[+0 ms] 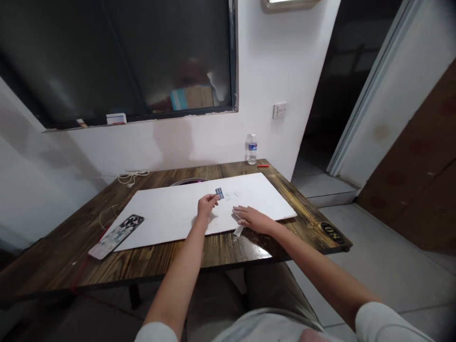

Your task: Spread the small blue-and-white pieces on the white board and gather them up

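Head view: left hand (207, 206) pinching small blue card (219, 193) above white board (160, 223); right hand (251, 219) open, flat on board, beside white paper strip (238, 231).

The left forearm (181, 266) and right forearm (320, 270) are stretched forward and angled inward. The left hand (207, 206) is held slightly raised, with its fingers pinched together. The right hand (252, 219) is laid palm down, with its fingers directed toward the left hand.
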The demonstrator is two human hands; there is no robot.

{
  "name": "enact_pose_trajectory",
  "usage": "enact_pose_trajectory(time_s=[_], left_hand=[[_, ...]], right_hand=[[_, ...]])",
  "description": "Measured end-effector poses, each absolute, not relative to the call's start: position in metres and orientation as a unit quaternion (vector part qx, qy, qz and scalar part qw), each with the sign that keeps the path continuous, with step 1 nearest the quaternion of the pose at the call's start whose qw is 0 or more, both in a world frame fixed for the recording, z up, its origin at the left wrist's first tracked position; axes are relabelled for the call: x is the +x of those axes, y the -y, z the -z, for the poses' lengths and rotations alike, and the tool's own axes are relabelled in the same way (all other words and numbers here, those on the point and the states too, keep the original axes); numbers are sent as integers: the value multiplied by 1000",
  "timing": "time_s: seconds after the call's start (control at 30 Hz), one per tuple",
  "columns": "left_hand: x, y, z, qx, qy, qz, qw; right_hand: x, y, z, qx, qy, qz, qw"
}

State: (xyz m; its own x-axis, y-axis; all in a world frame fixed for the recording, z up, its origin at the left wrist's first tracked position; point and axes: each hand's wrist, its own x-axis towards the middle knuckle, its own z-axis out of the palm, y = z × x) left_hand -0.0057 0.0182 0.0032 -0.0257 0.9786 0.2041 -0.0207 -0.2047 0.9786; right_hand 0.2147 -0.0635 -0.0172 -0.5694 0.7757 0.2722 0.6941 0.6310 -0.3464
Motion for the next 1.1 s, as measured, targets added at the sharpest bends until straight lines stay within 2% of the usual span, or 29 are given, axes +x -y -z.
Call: enact_pose_trajectory(time_s=[0.13,0.37,0.5,0.57,0.67,0.77,0.87,1.0,1.1], left_hand=[[-6,-20,-2,532,-453,-559,447],[-5,-20,-2,533,-451,-556,451],[-4,-18,-5,535,-450,-554,452],[-3,-16,-6,539,-449,-550,453],[-3,-15,-7,553,-444,-540,452],[-2,-13,-7,569,-441,-526,453],[-3,-12,-7,588,-435,-509,453],[-3,-12,-8,610,-412,-493,465],[-3,-11,-9,622,-397,-477,478]], right_hand=[[223,74,13,-375,896,-61,228],[216,96,8,-300,939,65,153],[211,97,9,-300,938,76,156],[209,95,10,-303,933,54,188],[206,89,8,-323,904,-4,282],[200,78,1,-367,836,-100,395],[192,61,-6,-432,746,-193,469],[183,38,-8,-503,621,-299,522],[180,28,-5,-532,576,-315,536]])
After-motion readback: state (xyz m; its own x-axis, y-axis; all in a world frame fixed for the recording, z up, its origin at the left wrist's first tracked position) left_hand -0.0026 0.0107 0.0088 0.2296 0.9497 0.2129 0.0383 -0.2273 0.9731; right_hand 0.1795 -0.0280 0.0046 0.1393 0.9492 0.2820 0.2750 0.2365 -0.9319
